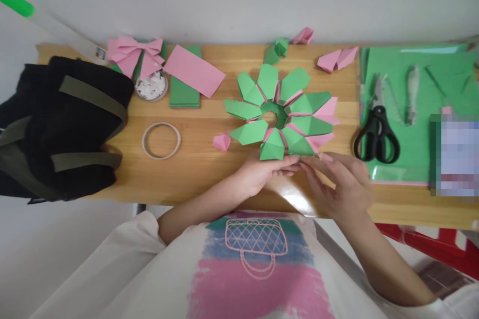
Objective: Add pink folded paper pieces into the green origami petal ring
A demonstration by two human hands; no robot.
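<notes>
A round paper flower (pixel 281 111) of folded green petals with pink paper between them lies in front of me, with a hole at its middle. My left hand (pixel 258 172) reaches in from below, fingers closed at the flower's near edge and partly under its front petals. At the same edge, thumb and fingertips of my right hand (pixel 339 179) pinch the near right petals. The fingertips of both hands meet there, and the exact fold between them is hidden. Just left of the flower sits a small pink folded piece (pixel 222 141).
On the left are a black bag (pixel 71 109), a tape roll (pixel 161 140), a dish of white bits (pixel 151 85), a pink bow (pixel 135 52) and a pink paper sheet (pixel 194 71). Scissors (pixel 377 132) and a cutter (pixel 412 94) lie right on green sheets. Folded pieces (pixel 338 60) rest behind.
</notes>
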